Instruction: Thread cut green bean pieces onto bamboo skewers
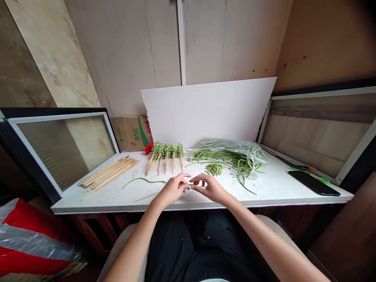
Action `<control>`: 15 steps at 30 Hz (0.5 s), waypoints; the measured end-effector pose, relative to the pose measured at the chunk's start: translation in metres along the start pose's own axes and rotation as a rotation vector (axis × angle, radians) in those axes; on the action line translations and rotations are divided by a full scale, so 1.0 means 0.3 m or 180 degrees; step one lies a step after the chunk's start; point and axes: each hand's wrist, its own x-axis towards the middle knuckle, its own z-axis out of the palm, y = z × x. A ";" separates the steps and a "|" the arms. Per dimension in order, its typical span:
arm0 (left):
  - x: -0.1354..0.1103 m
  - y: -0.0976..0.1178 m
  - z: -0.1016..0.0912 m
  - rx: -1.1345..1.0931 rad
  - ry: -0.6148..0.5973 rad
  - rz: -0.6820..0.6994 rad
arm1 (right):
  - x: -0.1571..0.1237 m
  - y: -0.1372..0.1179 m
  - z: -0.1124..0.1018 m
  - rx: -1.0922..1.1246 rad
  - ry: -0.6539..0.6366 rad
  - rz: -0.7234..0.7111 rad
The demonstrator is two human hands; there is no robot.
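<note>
My left hand [176,185] and my right hand [209,186] are close together over the front of the white table, fingertips nearly meeting. Both pinch a long green bean [143,179], whose loose end trails out to the left along the tabletop. Its short stretch between the hands is mostly covered by my fingers. Just behind my right hand lies a small pile of short bean pieces [214,169]. A clear plastic bag [235,146] of long beans spreads behind that pile, some beans hanging out. Several bean skewers [168,150] are stacked behind my left hand.
Bare bamboo sticks [110,174] lie in a heap at the left. A black phone [313,182] rests at the right beside a green ring [324,180]. At the back stand a cardboard box [129,133] and a white board [208,113]. Framed panels flank the table [264,197].
</note>
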 end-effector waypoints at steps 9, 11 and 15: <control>0.003 -0.023 -0.003 0.0080 0.0079 -0.0098 | 0.004 0.023 -0.005 -0.0207 0.0354 -0.0168; 0.007 -0.032 -0.005 0.0079 0.0158 -0.0133 | 0.003 0.024 -0.005 -0.0230 0.0411 -0.0147; 0.009 -0.035 -0.003 0.0228 0.0211 -0.0094 | -0.004 0.022 0.007 -0.0219 0.0382 -0.0207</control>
